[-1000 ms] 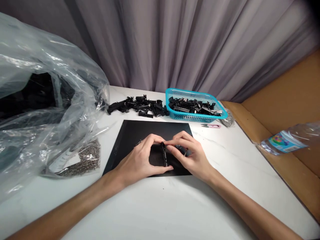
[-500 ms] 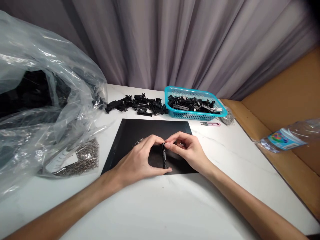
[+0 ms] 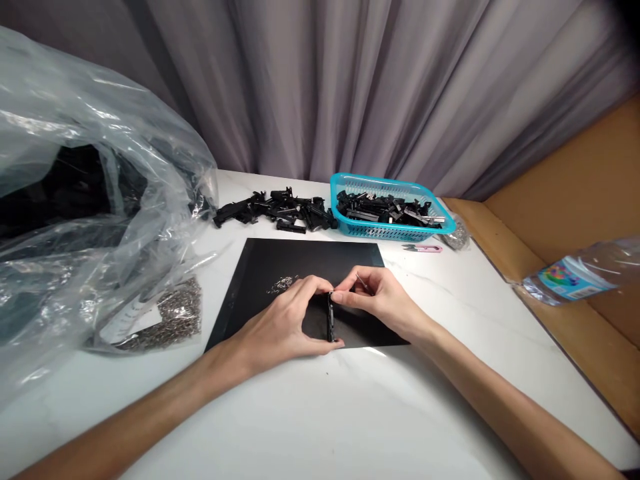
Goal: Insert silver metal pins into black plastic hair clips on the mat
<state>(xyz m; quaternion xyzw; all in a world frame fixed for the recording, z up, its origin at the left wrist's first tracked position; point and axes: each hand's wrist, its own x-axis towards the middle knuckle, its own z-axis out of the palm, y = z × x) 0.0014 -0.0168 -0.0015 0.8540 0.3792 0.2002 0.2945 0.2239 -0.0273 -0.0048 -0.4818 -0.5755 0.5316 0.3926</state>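
A narrow black plastic part (image 3: pixel 331 320) is held lengthwise over the black mat (image 3: pixel 310 257). My left hand (image 3: pixel 280 320) grips it by its two ends, forefinger at the far end and thumb at the near end. Against that far end, the thumb and forefinger of my right hand (image 3: pixel 380 293) are pinched together; whatever is between those fingertips is too small to make out. A thin silvery metal piece (image 3: pixel 363 283) sticks out among the right hand's curled fingers. Just beyond my left hand, a little pile of small shiny metal pieces (image 3: pixel 283 285) lies on the mat.
Black plastic parts (image 3: pixel 275 210) lie heaped at the back, beside a blue basket (image 3: pixel 395 233) holding more. Pink thread snips (image 3: pixel 423 249) lie before it. A clear plastic bag (image 3: pixel 165 133) and a bag of small metal pieces (image 3: pixel 173 320) are left; a bottle (image 3: pixel 575 277) is right.
My right hand has shifted slightly, and the thin metal piece among its fingers now shows clearly. More of the metal pile is visible. My left hand still grips the black part.
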